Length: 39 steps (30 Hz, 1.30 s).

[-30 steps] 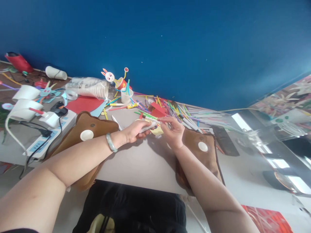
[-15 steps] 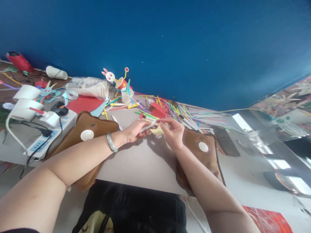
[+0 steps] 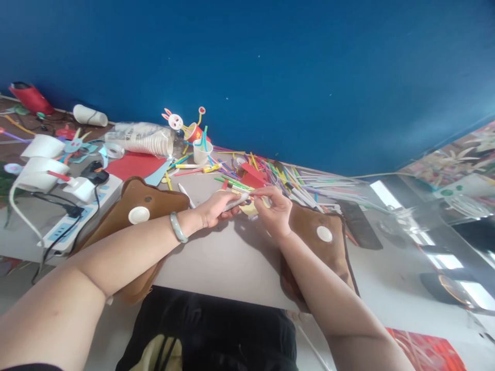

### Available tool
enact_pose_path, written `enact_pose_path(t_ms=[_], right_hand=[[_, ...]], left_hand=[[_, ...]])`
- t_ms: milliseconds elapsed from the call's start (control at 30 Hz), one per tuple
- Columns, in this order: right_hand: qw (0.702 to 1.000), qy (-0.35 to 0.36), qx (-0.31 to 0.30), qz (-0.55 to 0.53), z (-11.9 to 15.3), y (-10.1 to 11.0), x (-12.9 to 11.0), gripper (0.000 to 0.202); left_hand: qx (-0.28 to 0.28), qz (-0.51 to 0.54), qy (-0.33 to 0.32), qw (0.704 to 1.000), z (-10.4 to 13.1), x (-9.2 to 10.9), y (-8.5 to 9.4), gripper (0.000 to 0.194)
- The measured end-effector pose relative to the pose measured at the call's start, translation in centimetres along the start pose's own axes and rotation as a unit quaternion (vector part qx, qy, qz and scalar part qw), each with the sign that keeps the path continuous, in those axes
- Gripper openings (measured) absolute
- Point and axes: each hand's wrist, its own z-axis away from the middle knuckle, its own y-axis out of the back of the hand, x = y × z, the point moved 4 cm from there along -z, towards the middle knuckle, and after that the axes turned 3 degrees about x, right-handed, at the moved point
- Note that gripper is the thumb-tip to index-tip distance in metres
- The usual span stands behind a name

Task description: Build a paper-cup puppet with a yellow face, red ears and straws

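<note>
My left hand [image 3: 219, 207], a pale bangle on its wrist, is closed round a whitish, narrow object [image 3: 235, 202]; its exact kind does not show. The fingers of my right hand [image 3: 275, 208] are pinched together at the far end of that object. What they grip, if anything, is too small to make out. Just beyond and below the fingertips lies a pale yellow paper piece [image 3: 250, 208], partly hidden by my hands. A white pen [image 3: 186, 196] rests on the table left of my left hand.
Brown cushions [image 3: 154, 202] lie under both forearms. Coloured straws [image 3: 282, 180] and red paper [image 3: 253, 176] spread behind my hands. A white paper cup [image 3: 202, 153] with straws and a bag of cups [image 3: 139, 139] stand back left. A power strip [image 3: 83, 216] with cords lies left.
My right hand has shifted very slightly, and a little more of the yellow paper shows between my hands. The whitish object stays in my left hand.
</note>
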Motion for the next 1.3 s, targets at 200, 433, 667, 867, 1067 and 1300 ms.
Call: enact_pose_path(t_ms=[200, 433, 667, 867, 1067, 1300], right_hand=[[0.999, 0.005, -0.025, 0.023, 0.0, -0.3, 0.2, 0.010], [0.999, 0.022, -0.010, 0.028, 0.0, -0.1, -0.2, 0.015], [0.999, 0.031, -0.001, 0.028, -0.1, 0.0, -0.4, 0.013], [1.000, -0.004, -0.002, 0.019, 0.0, 0.0, -0.1, 0.014], [0.995, -0.094, 0.037, -0.014, 0.0, -0.2, 1.8, 0.012], [0.987, -0.159, 0.003, -0.016, 0.2, -1.0, 2.8, 0.011]], left_hand=[[0.005, -0.029, 0.020, 0.999, 0.3, 0.0, -0.2, 0.021], [0.004, -0.011, 0.003, 1.000, 0.0, -0.1, 0.1, 0.021], [-0.005, -0.044, -0.014, 0.999, 0.0, 0.0, -0.1, 0.022], [0.026, -0.151, -0.094, 0.984, 0.1, 0.3, 0.3, 0.027], [-0.021, -0.535, -0.273, 0.799, 2.0, -0.5, -1.0, 0.008], [-0.011, -0.564, -0.255, 0.785, 2.2, -0.8, -1.1, 0.020]])
